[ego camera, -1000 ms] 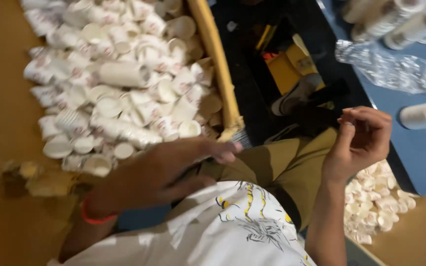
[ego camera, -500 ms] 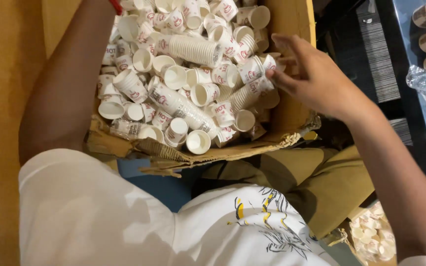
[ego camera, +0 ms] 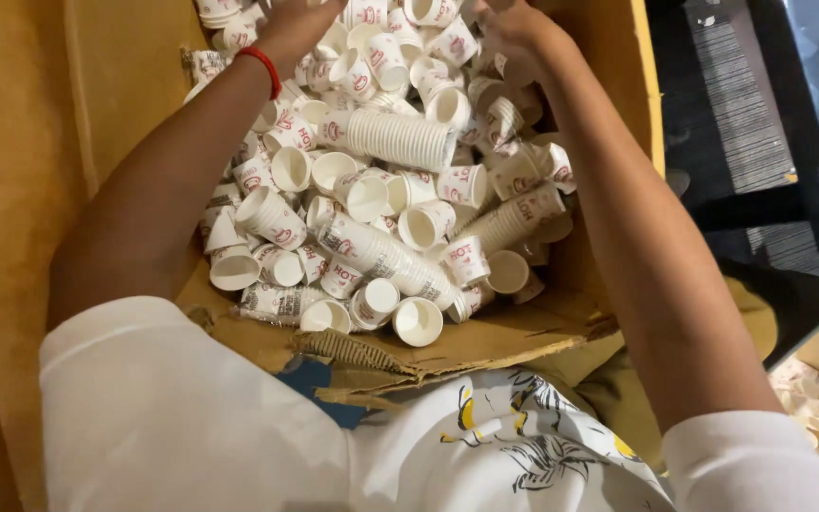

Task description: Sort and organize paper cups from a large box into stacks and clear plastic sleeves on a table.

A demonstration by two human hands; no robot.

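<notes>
Both arms reach into a cardboard box [ego camera: 618, 104] heaped with small white paper cups [ego camera: 372, 199], loose and in nested stacks. Left hand [ego camera: 296, 24] at far edge of heap, mostly cut off by frame top; red band [ego camera: 263, 68] on its wrist. Right hand [ego camera: 514, 28] also far, fingers down among cups; grip unclear. Near box flap [ego camera: 400, 356] torn. White patterned shirt [ego camera: 334, 446] nearest.

A tan, plain floor surface [ego camera: 2, 190] stretched along the left edge of the scene. On the right lay a dark ribbed black mat [ego camera: 741, 123], bordered by a strip of blue surface [ego camera: 808, 38] at the top corner, under warm indoor light.
</notes>
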